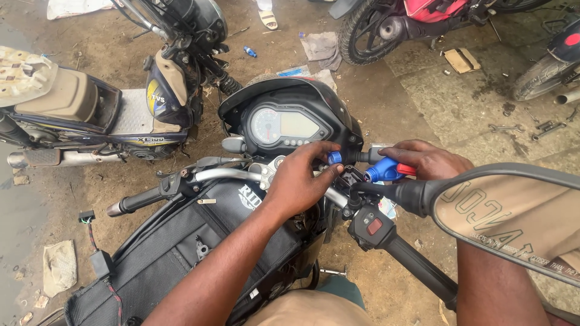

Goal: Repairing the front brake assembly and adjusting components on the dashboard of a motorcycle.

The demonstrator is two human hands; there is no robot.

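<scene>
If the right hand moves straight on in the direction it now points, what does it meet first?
The right hand holds a blue-handled tool pointing left. Straight on, it would probably first meet the fingers of the left hand by the handlebar clamp, though depth is unclear.

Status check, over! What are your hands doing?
Left hand pinching blue tool tip. Right hand gripping blue handle. Mirror crowds right side.

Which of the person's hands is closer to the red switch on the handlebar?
The right hand. It grips a blue-handled tool just above the red switch. The left hand is farther away, over the middle of the handlebar.
</scene>
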